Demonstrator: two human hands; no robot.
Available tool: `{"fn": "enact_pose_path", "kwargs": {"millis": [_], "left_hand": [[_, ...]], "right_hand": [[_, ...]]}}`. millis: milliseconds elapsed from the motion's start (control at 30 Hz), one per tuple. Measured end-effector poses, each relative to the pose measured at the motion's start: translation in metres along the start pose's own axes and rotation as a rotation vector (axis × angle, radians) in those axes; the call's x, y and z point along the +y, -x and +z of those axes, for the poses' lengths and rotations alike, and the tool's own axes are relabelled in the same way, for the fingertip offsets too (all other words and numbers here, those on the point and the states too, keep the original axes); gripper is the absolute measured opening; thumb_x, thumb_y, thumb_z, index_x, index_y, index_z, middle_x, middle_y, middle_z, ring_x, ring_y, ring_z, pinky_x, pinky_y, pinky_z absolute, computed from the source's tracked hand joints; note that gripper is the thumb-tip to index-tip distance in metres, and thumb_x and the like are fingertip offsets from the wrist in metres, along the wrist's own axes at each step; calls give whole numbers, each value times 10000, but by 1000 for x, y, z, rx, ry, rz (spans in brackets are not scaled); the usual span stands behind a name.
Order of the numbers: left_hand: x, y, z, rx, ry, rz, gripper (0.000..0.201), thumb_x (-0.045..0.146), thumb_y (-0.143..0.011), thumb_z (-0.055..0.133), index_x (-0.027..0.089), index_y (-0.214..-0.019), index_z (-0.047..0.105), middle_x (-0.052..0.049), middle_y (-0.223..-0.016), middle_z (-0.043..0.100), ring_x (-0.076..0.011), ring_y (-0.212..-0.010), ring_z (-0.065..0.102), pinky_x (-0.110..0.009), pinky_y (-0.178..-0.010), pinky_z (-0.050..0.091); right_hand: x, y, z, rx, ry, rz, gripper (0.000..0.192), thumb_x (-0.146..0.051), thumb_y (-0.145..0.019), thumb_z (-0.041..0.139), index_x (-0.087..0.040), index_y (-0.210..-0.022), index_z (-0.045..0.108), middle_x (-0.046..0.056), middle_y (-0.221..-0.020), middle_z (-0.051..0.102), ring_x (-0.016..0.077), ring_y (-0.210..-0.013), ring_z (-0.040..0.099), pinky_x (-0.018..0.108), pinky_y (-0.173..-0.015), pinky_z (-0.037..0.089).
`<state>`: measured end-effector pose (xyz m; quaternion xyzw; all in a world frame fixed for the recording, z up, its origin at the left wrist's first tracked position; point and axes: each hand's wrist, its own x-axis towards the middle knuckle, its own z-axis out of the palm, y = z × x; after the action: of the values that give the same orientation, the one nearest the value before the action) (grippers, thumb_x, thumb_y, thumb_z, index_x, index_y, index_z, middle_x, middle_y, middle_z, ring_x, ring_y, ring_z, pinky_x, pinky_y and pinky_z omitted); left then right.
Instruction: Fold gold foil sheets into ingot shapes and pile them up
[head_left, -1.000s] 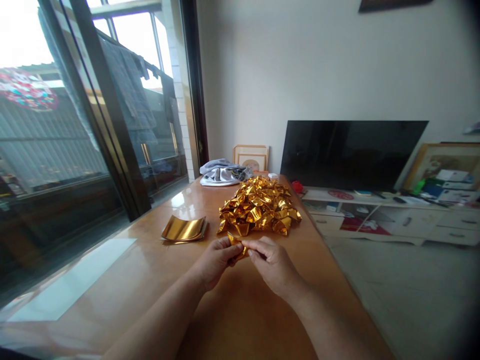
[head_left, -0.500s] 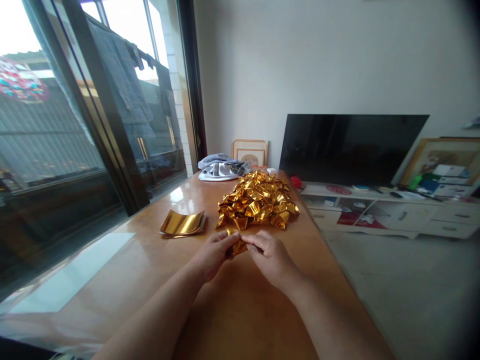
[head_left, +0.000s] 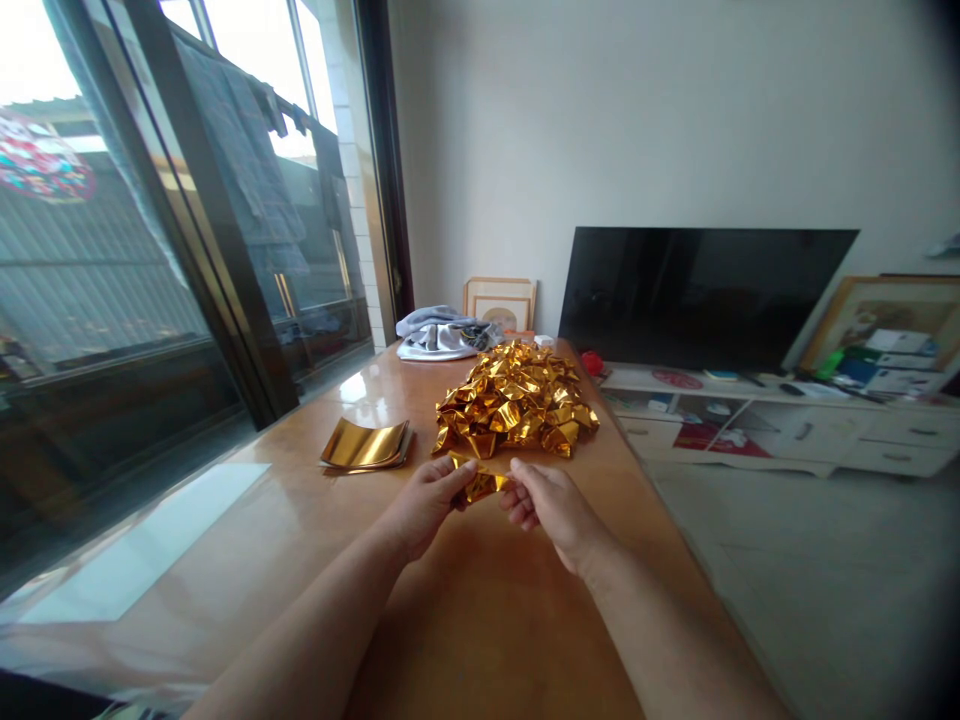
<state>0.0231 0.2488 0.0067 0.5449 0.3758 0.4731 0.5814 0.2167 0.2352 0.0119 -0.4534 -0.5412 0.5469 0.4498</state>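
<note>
Between my hands, just above the wooden table [head_left: 480,620], is a folded piece of gold foil paper [head_left: 481,486]. My left hand [head_left: 429,502] pinches its left end between thumb and fingers. The right end is pinched by the thumb and forefinger of my right hand [head_left: 546,505], its other fingers curled below. Right beyond them rises a heap of folded gold foil pieces [head_left: 517,405]. A stack of flat gold foil sheets [head_left: 366,444], slightly curled, lies to the left of my left hand.
A bundle of pale cloth [head_left: 441,335] sits at the table's far end, before leaning picture frames [head_left: 501,303]. Beyond the right edge stands a low cabinet [head_left: 810,435] with a television [head_left: 705,298]. A glass sliding door [head_left: 247,200] runs along the left.
My right hand has shifted slightly right, away from my left hand. More of the folded foil shows between them, stretched wider. The heap and the stack look the same.
</note>
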Motion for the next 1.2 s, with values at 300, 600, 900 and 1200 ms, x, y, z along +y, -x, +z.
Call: {"fn": "enact_pose_path", "kwargs": {"millis": [300, 600, 900, 1200], "left_hand": [[0, 0, 2, 29, 56, 11, 305, 419, -871, 681, 148, -743, 622, -8, -696, 561, -104, -618, 448, -255, -588, 352], [2, 0, 5, 33, 127, 12, 296, 400, -835, 719, 147, -727, 611, -4, -678, 552, -106, -616, 468, -256, -597, 362], [2, -1, 4, 37, 76, 42, 303, 417, -860, 686, 152, -732, 616, -5, -676, 562, -110, -613, 463, -263, -610, 352], [7, 2, 6, 26, 63, 68, 294, 406, -866, 684, 150, -736, 624, -10, -695, 572, -113, -635, 475, -264, -624, 362]], "right_hand": [[1, 3, 7, -33, -76, -73, 254, -422, -837, 662, -172, -838, 620, 1, -717, 627, 105, -593, 520, 234, -553, 414], [2, 2, 13, 34, -228, -56, 193, -358, -842, 615, -167, -844, 643, 17, -708, 653, 115, -606, 549, 243, -575, 425], [2, -1, 8, 0, -291, -23, 326, -467, -869, 586, -150, -849, 663, 74, -780, 696, 155, -650, 603, 285, -612, 478], [-1, 2, 10, -2, -189, -163, 330, -480, -878, 638, -153, -839, 668, 41, -778, 675, 135, -688, 579, 271, -662, 463]]}}
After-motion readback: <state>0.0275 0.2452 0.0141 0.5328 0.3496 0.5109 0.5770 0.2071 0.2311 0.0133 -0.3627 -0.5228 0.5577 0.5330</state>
